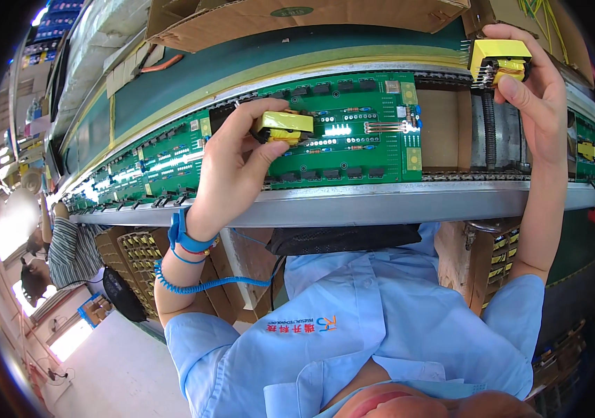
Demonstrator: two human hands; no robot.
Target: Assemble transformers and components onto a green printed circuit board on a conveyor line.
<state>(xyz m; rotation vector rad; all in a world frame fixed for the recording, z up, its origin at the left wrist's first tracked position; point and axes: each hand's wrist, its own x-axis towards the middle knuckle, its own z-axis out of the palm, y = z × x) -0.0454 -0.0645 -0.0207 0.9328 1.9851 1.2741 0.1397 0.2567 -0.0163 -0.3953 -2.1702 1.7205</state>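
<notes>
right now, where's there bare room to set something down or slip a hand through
Mostly bare: the green benchtop between the cardboard box and yellow strip. The conveyor gap, between the circuit board and right forearm, looks open enough for a hand. Crowded: that component-filled board, especially around the yellow transformer in the left hand.

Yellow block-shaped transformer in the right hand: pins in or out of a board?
Out. The right hand grips the yellow block-shaped transformer, its bare metal pins pointing left, clear of the green rectangular circuit board.
</notes>
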